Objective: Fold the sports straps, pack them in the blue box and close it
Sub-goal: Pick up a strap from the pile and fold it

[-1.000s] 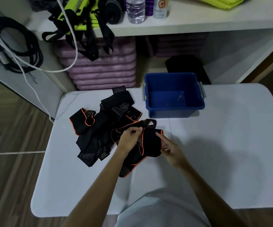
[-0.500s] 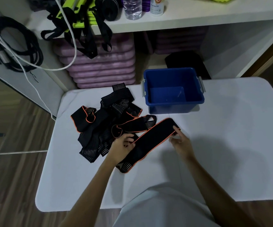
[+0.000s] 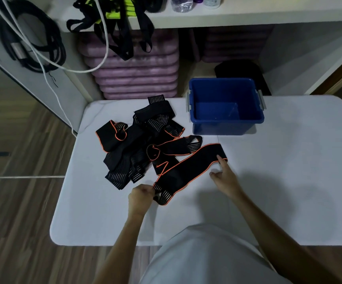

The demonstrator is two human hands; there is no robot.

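We see a smooth white bench [image 3: 289, 181] with a faint marble-like veining and a soft sheen. The straps [image 3: 188, 167] look like matt black elastic cloth, ribbed at the ends, edged in orange piping. The blue box [image 3: 227, 125] is glossy plastic with grey clips. The floor [image 3: 18, 232] looks like wood-grain planks.

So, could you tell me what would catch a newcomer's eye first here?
Probably the long black strap with orange edging, stretched flat mid-table between the left hand gripping its near end and the right hand pressing its far end. Beyond it sits the open blue box.
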